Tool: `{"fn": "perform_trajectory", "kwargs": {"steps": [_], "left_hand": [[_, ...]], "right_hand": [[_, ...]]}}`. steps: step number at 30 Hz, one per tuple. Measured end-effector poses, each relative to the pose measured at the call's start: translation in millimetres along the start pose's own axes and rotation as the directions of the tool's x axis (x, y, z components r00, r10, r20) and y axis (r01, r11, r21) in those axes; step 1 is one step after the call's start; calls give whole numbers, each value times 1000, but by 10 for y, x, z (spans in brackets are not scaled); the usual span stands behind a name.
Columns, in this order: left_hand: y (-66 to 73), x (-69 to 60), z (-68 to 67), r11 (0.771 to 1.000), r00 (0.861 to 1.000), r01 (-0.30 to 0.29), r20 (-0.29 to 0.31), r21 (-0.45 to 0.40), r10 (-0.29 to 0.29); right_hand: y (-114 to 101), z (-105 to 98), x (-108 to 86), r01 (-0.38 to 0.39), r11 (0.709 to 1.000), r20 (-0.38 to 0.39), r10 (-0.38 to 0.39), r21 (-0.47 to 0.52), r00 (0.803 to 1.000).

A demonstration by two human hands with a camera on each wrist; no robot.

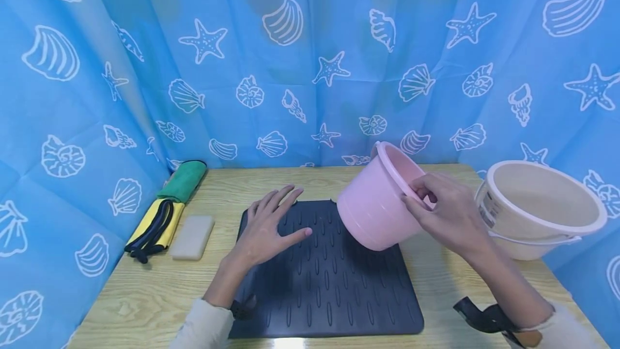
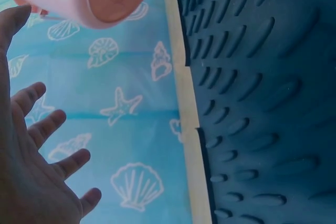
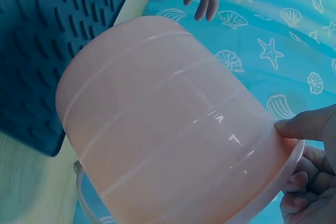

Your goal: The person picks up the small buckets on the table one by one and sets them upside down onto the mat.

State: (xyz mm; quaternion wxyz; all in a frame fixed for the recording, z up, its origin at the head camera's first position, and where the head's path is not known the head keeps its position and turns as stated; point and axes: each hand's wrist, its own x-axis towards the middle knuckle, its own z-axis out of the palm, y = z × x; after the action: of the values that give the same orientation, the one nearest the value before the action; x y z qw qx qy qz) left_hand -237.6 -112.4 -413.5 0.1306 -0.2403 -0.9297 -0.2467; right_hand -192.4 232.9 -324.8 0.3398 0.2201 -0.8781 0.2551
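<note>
In the head view, the right hand (image 1: 443,209) pinches the rim of the pink bucket (image 1: 375,209), which slants over the right part of the black mat (image 1: 315,284). The bucket lies to the left of the grip, its long axis running from the mouth, near the fingers, down leftward to the base. The left hand (image 1: 268,228), fingers spread and holding nothing, hovers over the mat's left part, farther from the bucket; a gap parts them. The cream bucket (image 1: 542,198) bounds the right side.

In the left wrist view, the bucket's underside shows — it is off the mat, beyond whose notched edge runs a strip of table (image 2: 185,108).

In the right wrist view, the thumb presses the outer wall, other fingers curling at the rim — the handle hangs opposite.
</note>
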Motion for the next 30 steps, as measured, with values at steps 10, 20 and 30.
{"fn": "perform_trajectory", "kwargs": {"steps": [10, 20, 30], "left_hand": [[27, 30, 44, 1000, 1000, -11, 3, -25, 11], [53, 71, 86, 998, 1000, 9, 15, -63, -8], [123, 91, 130, 988, 1000, 15, -2, -155, -16]], "right_hand": [[-68, 125, 29, -23, 999, -52, 26, 47, 998], [-142, 229, 53, -80, 988, -82, 91, 130, 992], [-235, 344, 122, -160, 964, -81, 180, 213, 980]]}}
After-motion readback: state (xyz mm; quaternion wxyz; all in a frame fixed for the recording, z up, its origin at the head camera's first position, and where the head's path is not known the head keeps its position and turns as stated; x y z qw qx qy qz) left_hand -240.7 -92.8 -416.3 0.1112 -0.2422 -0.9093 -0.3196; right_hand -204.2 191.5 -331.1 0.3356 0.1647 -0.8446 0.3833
